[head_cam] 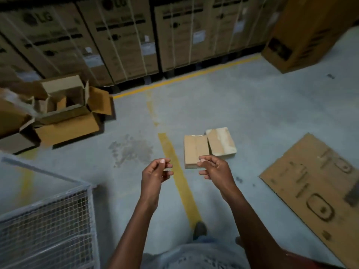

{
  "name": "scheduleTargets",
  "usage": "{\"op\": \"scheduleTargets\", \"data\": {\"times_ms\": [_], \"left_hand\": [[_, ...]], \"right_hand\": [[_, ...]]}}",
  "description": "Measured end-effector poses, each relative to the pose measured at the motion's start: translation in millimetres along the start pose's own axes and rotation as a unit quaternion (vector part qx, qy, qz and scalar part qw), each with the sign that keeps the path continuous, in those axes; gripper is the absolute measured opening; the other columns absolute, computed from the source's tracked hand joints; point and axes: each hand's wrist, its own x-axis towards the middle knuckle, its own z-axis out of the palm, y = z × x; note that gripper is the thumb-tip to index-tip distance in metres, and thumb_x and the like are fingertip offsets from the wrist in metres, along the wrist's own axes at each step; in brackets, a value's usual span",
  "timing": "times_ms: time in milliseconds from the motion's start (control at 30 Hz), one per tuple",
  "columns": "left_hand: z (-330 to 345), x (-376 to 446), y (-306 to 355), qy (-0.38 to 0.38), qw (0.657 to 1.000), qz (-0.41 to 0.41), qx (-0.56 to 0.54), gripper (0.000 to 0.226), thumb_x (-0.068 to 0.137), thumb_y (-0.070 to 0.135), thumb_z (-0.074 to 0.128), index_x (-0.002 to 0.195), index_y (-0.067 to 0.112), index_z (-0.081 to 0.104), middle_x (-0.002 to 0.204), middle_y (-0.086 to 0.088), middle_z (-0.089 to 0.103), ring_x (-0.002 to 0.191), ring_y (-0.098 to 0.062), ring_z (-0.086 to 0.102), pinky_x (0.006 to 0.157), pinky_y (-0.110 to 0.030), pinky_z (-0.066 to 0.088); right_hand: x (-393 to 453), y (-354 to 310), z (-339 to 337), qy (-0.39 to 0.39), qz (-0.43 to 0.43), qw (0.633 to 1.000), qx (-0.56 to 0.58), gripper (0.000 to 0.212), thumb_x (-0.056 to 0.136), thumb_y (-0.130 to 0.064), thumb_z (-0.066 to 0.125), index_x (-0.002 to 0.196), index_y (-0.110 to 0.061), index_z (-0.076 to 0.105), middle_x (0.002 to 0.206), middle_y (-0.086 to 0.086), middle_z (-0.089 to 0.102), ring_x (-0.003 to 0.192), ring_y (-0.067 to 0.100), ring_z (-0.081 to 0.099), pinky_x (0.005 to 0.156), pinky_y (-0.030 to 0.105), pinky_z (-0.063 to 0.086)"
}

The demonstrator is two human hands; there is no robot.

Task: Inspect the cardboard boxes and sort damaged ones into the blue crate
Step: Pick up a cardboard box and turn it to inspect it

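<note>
Two small flat cardboard boxes lie side by side on the grey floor: the left box and the right box, whose top looks scuffed pale. My left hand hovers over the floor left of them, fingers loosely curled, holding nothing. My right hand hovers just above the near edge of the left box, fingers loosely curled and empty. A pale mesh-sided crate stands at the lower left. Its inside is hard to make out.
An opened carton with loose flaps sits at the left. Tall strapped cartons line the back, and another big carton stands at the top right. A flattened cardboard sheet lies at the right. Yellow floor lines run between my hands.
</note>
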Motion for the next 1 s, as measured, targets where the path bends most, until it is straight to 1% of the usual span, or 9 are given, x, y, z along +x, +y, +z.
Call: {"op": "scheduleTargets", "data": {"times_ms": [133, 233, 333, 400, 567, 700, 800, 933, 1000], "left_hand": [[67.9, 31.8, -10.4, -0.054, 0.997, -0.033, 0.037, 0.024, 0.110, 0.021, 0.053, 0.109, 0.008, 0.073, 0.093, -0.004, 0.074, 0.078, -0.022, 0.065, 0.075, -0.026, 0.058], [105.6, 59.0, -17.7, -0.075, 0.993, -0.066, 0.070, 0.025, 0.111, 0.023, 0.053, 0.109, 0.009, 0.074, 0.094, -0.004, 0.074, 0.078, -0.022, 0.066, 0.073, -0.025, 0.058], [128.3, 88.8, -26.9, -0.087, 0.988, -0.091, 0.094, 0.026, 0.110, 0.026, 0.053, 0.111, 0.010, 0.075, 0.095, -0.003, 0.075, 0.077, -0.020, 0.068, 0.076, -0.028, 0.057], [140.2, 114.4, -33.1, -0.090, 0.984, -0.107, 0.108, 0.026, 0.110, 0.026, 0.053, 0.111, 0.010, 0.075, 0.095, -0.003, 0.075, 0.076, -0.020, 0.068, 0.077, -0.030, 0.056], [159.9, 193.3, -49.0, -0.091, 0.975, -0.143, 0.145, 0.026, 0.110, 0.026, 0.054, 0.111, 0.009, 0.074, 0.092, -0.002, 0.074, 0.070, -0.017, 0.067, 0.076, -0.031, 0.053], [166.6, 261.8, -63.3, -0.084, 0.967, -0.169, 0.170, 0.024, 0.110, 0.025, 0.054, 0.113, 0.008, 0.072, 0.093, -0.005, 0.071, 0.067, -0.017, 0.064, 0.067, -0.025, 0.053], [167.8, 311.9, -80.8, -0.070, 0.961, -0.195, 0.185, 0.025, 0.110, 0.026, 0.055, 0.114, 0.008, 0.072, 0.093, -0.005, 0.071, 0.067, -0.018, 0.063, 0.066, -0.025, 0.052], [168.1, 379.8, -130.0, -0.055, 0.948, -0.243, 0.201, 0.023, 0.111, 0.027, 0.053, 0.109, 0.011, 0.070, 0.088, -0.003, 0.069, 0.067, -0.019, 0.061, 0.063, -0.025, 0.048], [166.3, 408.7, -163.2, -0.051, 0.938, -0.259, 0.224, 0.022, 0.110, 0.026, 0.054, 0.107, 0.012, 0.070, 0.089, -0.005, 0.069, 0.067, -0.020, 0.060, 0.063, -0.026, 0.047]], "right_hand": [[49.7, 10.9, -72.0, 0.029, 0.033, 0.999, -0.026, 0.013, 0.103, -0.019, 0.062, 0.109, -0.019, 0.074, 0.105, 0.002, 0.079, 0.075, 0.016, 0.074, 0.071, 0.028, 0.053], [86.1, 16.3, -114.4, 0.048, 0.063, 0.996, -0.045, 0.011, 0.102, -0.020, 0.062, 0.105, -0.021, 0.073, 0.106, 0.004, 0.078, 0.077, 0.020, 0.073, 0.074, 0.032, 0.054], [117.7, 20.0, -141.9, 0.059, 0.088, 0.993, -0.053, 0.014, 0.102, -0.018, 0.061, 0.095, -0.025, 0.070, 0.103, 0.007, 0.078, 0.074, 0.021, 0.071, 0.073, 0.032, 0.052], [143.6, 23.3, -153.8, 0.061, 0.108, 0.991, -0.055, 0.016, 0.103, -0.017, 0.061, 0.092, -0.025, 0.069, 0.102, 0.007, 0.078, 0.074, 0.021, 0.069, 0.070, 0.030, 0.051], [223.6, 38.2, -166.8, 0.033, 0.153, 0.985, -0.074, 0.007, 0.103, -0.022, 0.063, 0.102, -0.019, 0.069, 0.102, 0.008, 0.077, 0.075, 0.021, 0.070, 0.069, 0.030, 0.052], [295.0, 57.1, -163.8, 0.007, 0.186, 0.978, -0.089, 0.016, 0.101, -0.022, 0.064, 0.111, -0.011, 0.069, 0.102, 0.011, 0.076, 0.077, 0.023, 0.070, 0.068, 0.031, 0.052], [343.0, 75.7, -156.3, -0.020, 0.205, 0.973, -0.100, 0.018, 0.102, -0.023, 0.066, 0.113, -0.010, 0.069, 0.107, 0.014, 0.075, 0.081, 0.023, 0.069, 0.070, 0.033, 0.054], [407.0, 121.9, -148.1, -0.051, 0.232, 0.963, -0.131, 0.023, 0.103, -0.022, 0.065, 0.118, -0.006, 0.068, 0.108, 0.018, 0.071, 0.078, 0.020, 0.064, 0.065, 0.030, 0.052], [438.7, 152.8, -144.3, -0.056, 0.242, 0.955, -0.164, 0.025, 0.102, -0.022, 0.066, 0.121, -0.007, 0.067, 0.113, 0.020, 0.070, 0.083, 0.023, 0.063, 0.069, 0.034, 0.053]]}}
